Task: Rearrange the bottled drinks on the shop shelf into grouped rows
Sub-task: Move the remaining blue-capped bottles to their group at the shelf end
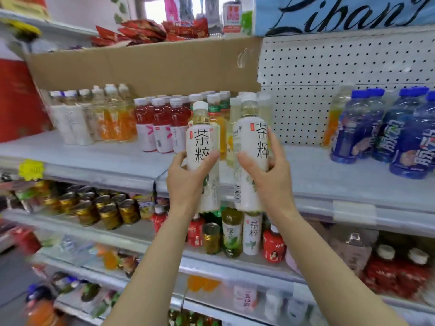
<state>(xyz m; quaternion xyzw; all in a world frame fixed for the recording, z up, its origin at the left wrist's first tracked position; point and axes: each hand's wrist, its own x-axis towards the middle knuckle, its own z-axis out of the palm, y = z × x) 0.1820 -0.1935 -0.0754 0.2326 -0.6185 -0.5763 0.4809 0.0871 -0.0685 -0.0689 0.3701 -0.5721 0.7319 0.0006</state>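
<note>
Upright, hands (188, 177) (270, 175) gripping tea bottles (203, 142) (250, 147)

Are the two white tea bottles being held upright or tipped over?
Upright. The left bottle in the left hand and the right bottle in the right hand both have white caps on top, labels reading vertically.

A cardboard box (146, 64) stands on the upper shelf, with red snack packets (150, 31) heaped above it. To its right is white pegboard (341, 67) beneath a blue pack (341, 12) lettered in black script. A yellow price tag (31, 169) hangs on the shelf edge at left. Gold-lidded jars (103, 208) crowd the lower shelf, and a red panel (18, 100) fills the far left.
</note>
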